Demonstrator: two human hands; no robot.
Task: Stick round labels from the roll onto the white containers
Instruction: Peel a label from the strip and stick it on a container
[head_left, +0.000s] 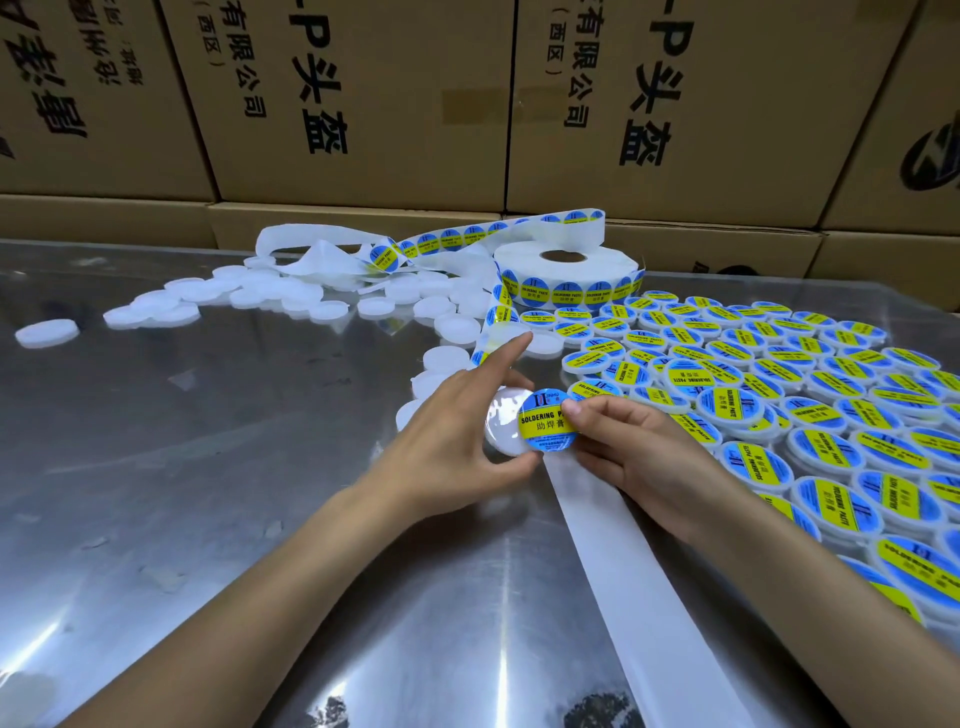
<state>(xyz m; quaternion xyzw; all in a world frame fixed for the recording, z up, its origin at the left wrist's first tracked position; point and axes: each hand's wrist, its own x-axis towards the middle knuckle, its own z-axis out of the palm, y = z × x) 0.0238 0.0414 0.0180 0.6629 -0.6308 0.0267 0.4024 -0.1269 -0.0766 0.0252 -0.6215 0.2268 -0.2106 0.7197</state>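
I have a round label (546, 422) pinched at its right edge between the thumb and fingers of my right hand (631, 457), peeled off and hanging partly over the white container (503, 427). My left hand (457, 423) cups that container, thumb curled under its near rim, index finger pointing away. The label looks thin, floppy and tacky, so I judge the edge pinch right; a touch on the adhesive side could crease it. The container looks light, stiff and slick, so holding it by the rim should steady it.

Right of the container, labelled containers (810, 415) crowd the metal table (182, 493). Beyond it sits the roll (566, 273), its strip running towards the container; bare backing strip (634, 582) trails nearward. Unlabelled containers (260, 299) lie beyond and left, with cardboard boxes (363, 104) behind.
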